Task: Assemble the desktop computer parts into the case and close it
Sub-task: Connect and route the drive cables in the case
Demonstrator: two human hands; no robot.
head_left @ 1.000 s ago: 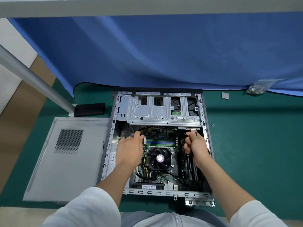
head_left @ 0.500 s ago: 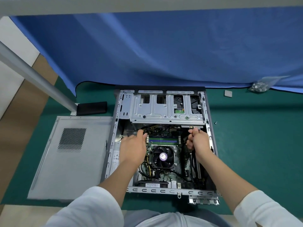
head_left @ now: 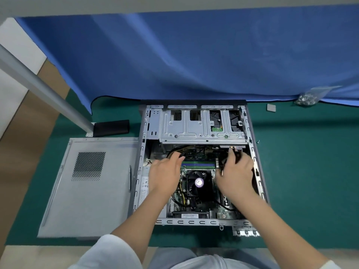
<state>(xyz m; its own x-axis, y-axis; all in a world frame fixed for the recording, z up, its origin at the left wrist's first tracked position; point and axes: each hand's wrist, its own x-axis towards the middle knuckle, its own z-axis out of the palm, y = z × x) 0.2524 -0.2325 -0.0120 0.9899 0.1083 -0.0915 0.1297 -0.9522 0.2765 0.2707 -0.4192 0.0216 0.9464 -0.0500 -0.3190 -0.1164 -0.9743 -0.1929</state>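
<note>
The open computer case (head_left: pixel 258 183) lies flat on the green mat. Inside it are the silver drive cage (head_left: pixel 202 131), the RAM sticks (head_left: pixel 198 164) and the CPU fan (head_left: pixel 198 183). My left hand (head_left: pixel 165 173) hovers over the case's left side with straight fingers, the tips next to black and yellow cables (head_left: pixel 175 150). My right hand (head_left: pixel 236 173) reaches toward the cage's lower right edge and pinches a black cable (head_left: pixel 237 157) just below a small connector (head_left: pixel 235 148). The grey side panel (head_left: pixel 93 183) lies off the case to the left.
A blue cloth (head_left: pixel 194 55) hangs behind the case. A bag of screws (head_left: pixel 308 98) and a small grey square (head_left: pixel 271 108) sit at the back right, with one loose screw (head_left: pixel 258 141) by the case. A black block (head_left: pixel 111 128) and a metal post (head_left: pixel 44 90) stand at the left.
My left hand has uncurled and its fingers now lie straight beside the cables. My right hand has gone from a raised fist to a forward reach at the connector.
</note>
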